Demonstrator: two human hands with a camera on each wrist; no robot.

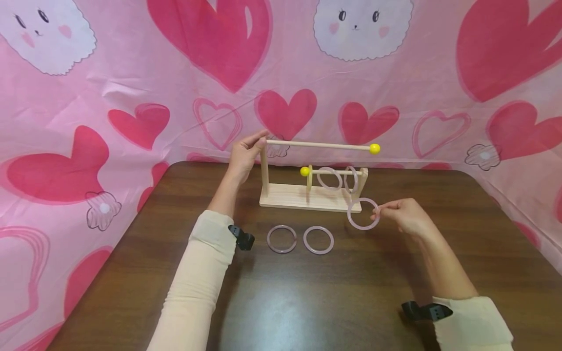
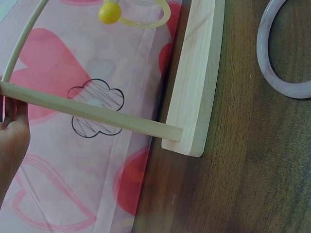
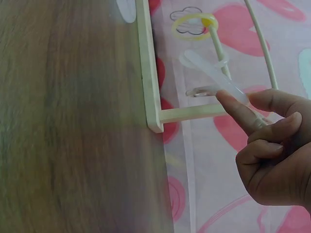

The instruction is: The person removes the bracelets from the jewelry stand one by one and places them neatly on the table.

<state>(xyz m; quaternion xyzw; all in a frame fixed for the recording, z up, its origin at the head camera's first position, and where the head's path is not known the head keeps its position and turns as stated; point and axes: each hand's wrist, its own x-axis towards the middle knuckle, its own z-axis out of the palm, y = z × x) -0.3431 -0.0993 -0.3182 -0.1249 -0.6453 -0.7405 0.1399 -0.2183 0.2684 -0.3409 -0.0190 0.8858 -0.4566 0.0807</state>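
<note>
My left hand [image 1: 243, 155] grips the top of the left post of a wooden rod stand [image 1: 287, 196]; in the left wrist view its fingers [image 2: 21, 112] show behind the post. My right hand [image 1: 406, 217] pinches a pale lavender bangle [image 1: 349, 214] between thumb and fingertips, in front of the stand's right end. The right wrist view shows this bangle [image 3: 214, 73] nearly edge-on. On the stand's lower rod hang a yellow bangle [image 1: 309, 181] and two lavender ones. The upper rod [image 1: 320, 145] carries only a yellow end ball [image 1: 374, 148].
Two more lavender bangles, a left one [image 1: 282, 252] and a right one [image 1: 318, 253], lie flat on the brown wooden table [image 1: 316, 297] before the stand. A pink heart-patterned cloth [image 1: 175, 83] hangs behind the table.
</note>
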